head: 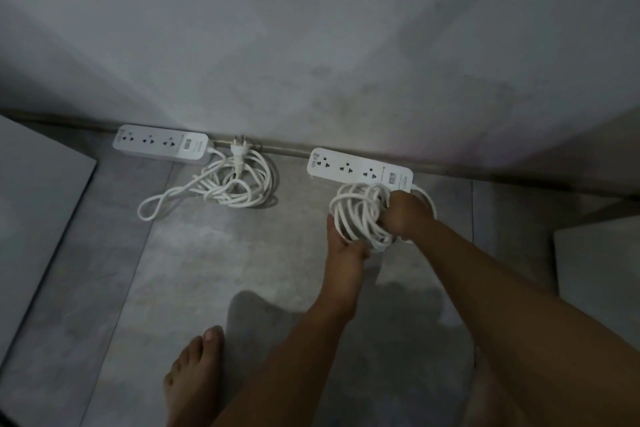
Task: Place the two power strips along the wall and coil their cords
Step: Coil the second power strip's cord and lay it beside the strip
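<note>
Both my hands are on the coiled cord (356,211): my left hand (344,246) cups its lower edge, fingers curled under, and my right hand (405,215) grips the loops at 3 o'clock. It looks light and springy and likely unwinds if freed, so I'd pinch across all loops. Its power strip (360,168) lies at 12 o'clock against the wall (311,45). The second strip (161,143) is at 9 o'clock, its loose cord (239,184) heaped beside it. No containers in view.
</note>
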Demonstrator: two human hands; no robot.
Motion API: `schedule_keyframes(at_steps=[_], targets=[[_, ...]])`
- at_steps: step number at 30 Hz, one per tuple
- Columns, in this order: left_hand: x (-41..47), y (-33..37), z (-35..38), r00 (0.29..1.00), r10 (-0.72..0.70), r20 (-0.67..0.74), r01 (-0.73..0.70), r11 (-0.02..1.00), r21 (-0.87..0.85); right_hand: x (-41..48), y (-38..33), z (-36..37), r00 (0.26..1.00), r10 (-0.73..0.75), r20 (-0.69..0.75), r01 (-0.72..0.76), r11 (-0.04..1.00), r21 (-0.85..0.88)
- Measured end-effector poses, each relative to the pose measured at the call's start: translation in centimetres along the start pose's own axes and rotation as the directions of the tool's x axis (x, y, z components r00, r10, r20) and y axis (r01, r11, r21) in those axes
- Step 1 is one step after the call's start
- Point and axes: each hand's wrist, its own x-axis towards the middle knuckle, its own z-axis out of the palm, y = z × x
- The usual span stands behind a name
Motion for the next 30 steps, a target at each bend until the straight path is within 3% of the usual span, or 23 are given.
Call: schedule_keyframes(at_steps=[2, 4, 7, 11, 15, 19, 22, 26, 28, 30], targets=[[0.7, 0.4, 0.5, 1.0, -0.009, 0.026, 0.012, 0.994, -0.113, -0.1, -0.4, 0.7, 0.999, 0.008, -0.046, -0.009, 1.0, -0.009], [1.4, 0.7, 0.4, 0.995, -0.089, -0.047, 0.081, 0.985, -0.155, -0.2, -0.6, 1.2, 0.998, 0.006, -0.063, -0.008, 1.0, -0.023], [2.6, 0.6, 0.1, 0.948, -0.168, -0.272, 0.168, 0.986, -0.022, -0.3, -0.4, 1.6, 0.997, -0.052, -0.062, 0.048, 0.997, -0.063], [3.8, 0.2, 0.4, 0.885, -0.193, -0.424, 0.222, 0.975, 0.019, -0.6, 0.9, 1.5, 0.977, -0.206, -0.047, 0.206, 0.979, 0.0], [4.4, 0.3, 0.1, 0.817, -0.295, -0.495, 0.246, 0.955, -0.165, -1.1, 1.9, 1.5, 0.949, -0.301, -0.092, 0.305, 0.951, 0.039], [4.8, 0.5, -0.8, 0.805, -0.435, -0.404, 0.259, 0.87, -0.421, -2.7, 3.4, 3.0, 0.895, -0.369, -0.252, 0.389, 0.92, 0.036], [5.2, 0.6, -1.6, 0.846, -0.448, -0.289, 0.342, 0.872, -0.35, -2.7, 4.0, 4.0, 0.885, -0.338, -0.32, 0.336, 0.94, -0.063], [5.2, 0.2, -2.7, 0.866, -0.49, -0.098, 0.449, 0.85, -0.276, -2.2, 2.6, 3.6, 0.881, -0.228, -0.415, 0.239, 0.971, -0.025], [5.2, -0.1, -2.8, 0.854, -0.515, -0.067, 0.481, 0.833, -0.272, -2.4, 2.1, 3.6, 0.845, -0.259, -0.468, 0.253, 0.965, -0.077], [5.4, -0.2, -2.8, 0.852, -0.516, -0.095, 0.478, 0.838, -0.262, -2.5, 1.6, 3.6, 0.831, -0.348, -0.434, 0.335, 0.936, -0.108]])
